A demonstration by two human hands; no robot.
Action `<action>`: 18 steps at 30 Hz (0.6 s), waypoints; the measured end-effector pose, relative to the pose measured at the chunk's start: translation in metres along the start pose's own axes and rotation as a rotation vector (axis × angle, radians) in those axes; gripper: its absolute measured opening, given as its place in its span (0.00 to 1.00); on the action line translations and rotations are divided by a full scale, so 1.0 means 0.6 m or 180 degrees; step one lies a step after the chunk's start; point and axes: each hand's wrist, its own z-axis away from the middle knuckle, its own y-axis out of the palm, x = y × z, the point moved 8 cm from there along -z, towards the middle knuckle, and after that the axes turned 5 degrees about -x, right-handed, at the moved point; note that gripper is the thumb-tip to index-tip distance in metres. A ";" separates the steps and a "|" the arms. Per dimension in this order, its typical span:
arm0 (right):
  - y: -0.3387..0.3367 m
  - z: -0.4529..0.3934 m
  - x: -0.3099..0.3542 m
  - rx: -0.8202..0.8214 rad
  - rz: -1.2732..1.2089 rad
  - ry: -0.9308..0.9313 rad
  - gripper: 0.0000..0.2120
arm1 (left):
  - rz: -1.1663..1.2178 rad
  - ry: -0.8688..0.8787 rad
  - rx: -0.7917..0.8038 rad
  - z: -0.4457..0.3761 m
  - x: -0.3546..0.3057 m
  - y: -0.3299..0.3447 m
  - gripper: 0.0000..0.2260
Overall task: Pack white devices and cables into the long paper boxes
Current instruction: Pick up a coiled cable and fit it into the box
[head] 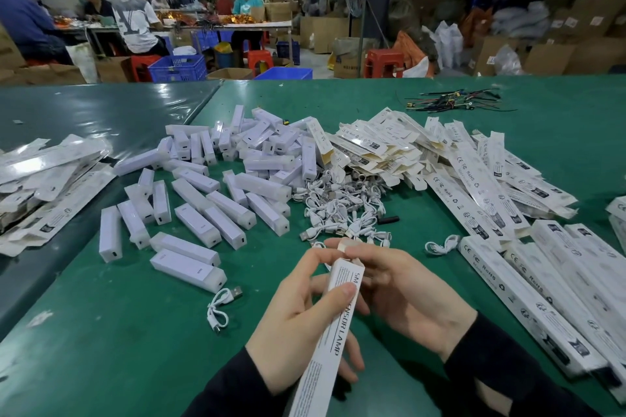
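A long white paper box [333, 332] printed "SENSOR LAMP" stands tilted between my hands near the front of the green table [135, 332]. My left hand [298, 325] grips its middle, thumb on the front face. My right hand [406, 294] holds the box's top end, with fingertips on the end flap. Several white devices [216, 200] lie scattered ahead left. A heap of white cables [342, 210] lies just beyond my hands. One loose cable [222, 308] lies at front left. What the box holds is hidden.
Flat unfolded boxes [423, 152] are piled at the back right and more at the far left [44, 186]. Closed long boxes [555, 294] lie in a row at the right. Coloured wires [450, 101] lie far back. Several people work at distant tables.
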 end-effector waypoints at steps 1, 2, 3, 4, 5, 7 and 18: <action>0.001 0.000 -0.002 0.0040 -0.0136 0.0049 0.17 | 0.0049 0.0018 0.0028 0.000 -0.002 0.001 0.11; 0.002 -0.001 -0.003 0.0077 -0.0278 0.0092 0.18 | 0.0106 0.0039 0.0055 0.001 -0.004 0.002 0.11; 0.004 -0.001 -0.003 0.0116 -0.0368 0.0105 0.18 | 0.0164 0.0053 0.0076 0.001 -0.007 0.003 0.11; 0.005 -0.001 -0.001 0.0144 -0.0347 0.0083 0.17 | 0.0213 0.0058 0.0088 0.002 -0.008 0.003 0.10; 0.005 -0.001 0.000 0.0160 -0.0223 0.0042 0.17 | 0.0240 0.0056 0.0097 0.002 -0.009 0.003 0.10; 0.004 -0.001 0.002 0.0134 0.0078 -0.0026 0.15 | 0.0228 0.0053 0.0115 0.004 -0.006 0.005 0.09; -0.005 0.001 0.007 -0.0129 0.0019 -0.0115 0.15 | 0.0120 0.0038 0.0051 0.001 0.004 0.003 0.08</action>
